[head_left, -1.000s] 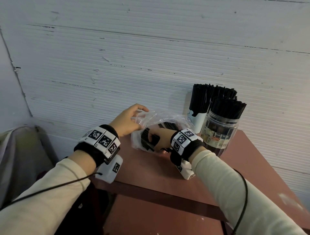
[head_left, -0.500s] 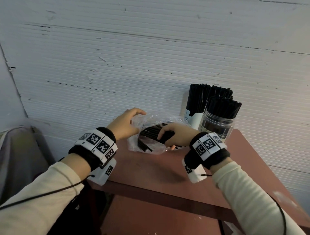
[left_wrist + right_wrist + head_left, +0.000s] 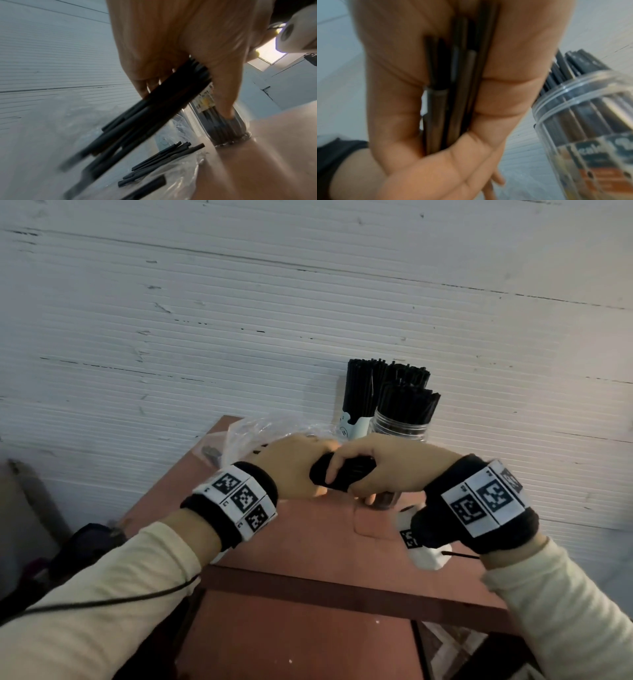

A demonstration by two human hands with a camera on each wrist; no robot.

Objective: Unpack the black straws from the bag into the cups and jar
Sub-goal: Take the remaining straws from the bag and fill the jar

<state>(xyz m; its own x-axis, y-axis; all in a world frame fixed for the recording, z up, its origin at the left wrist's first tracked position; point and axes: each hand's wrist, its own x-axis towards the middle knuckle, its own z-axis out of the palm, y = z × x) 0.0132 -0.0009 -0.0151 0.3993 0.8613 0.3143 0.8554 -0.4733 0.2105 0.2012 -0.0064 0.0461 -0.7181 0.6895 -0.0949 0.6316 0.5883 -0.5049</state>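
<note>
So both hands had met over the middle of the counter (image 3: 308,542), sharing one bundle of black straws (image 3: 342,474). The right hand (image 3: 387,470) was wrapped round it, fingers curled tight with the thumb underneath. The left hand (image 3: 294,470) was closed on the other end, at about 9 o'clock from the right; from the left wrist view you could see its fingers clamped across the bundle, with the loose ends fanning out below.

The bag (image 3: 246,436) sat crumpled at roughly 10 o'clock from the hands, back near the wall. It wasn't empty: a few stray straws (image 3: 163,159) were lying in it on the plastic, so I'd say the job was well along but not finished.

The jar (image 3: 400,426) and the cup (image 3: 352,426) stood at about 1 o'clock, just behind the hands, touching or near enough. Both were already crammed with straws.

What I'd worry about:
- The jar looked packed, so shoving a fat bundle in could bend straws or push others up and out.
- The ends in the bundle weren't even; a few could catch the rim and spill onto the counter.
- The right hand was very close to the jar, so a nudge could tip it, and it's top-heavy with all those straws sticking up.
- If either hand loosened during a handover, the smooth straws could slide out.
</note>
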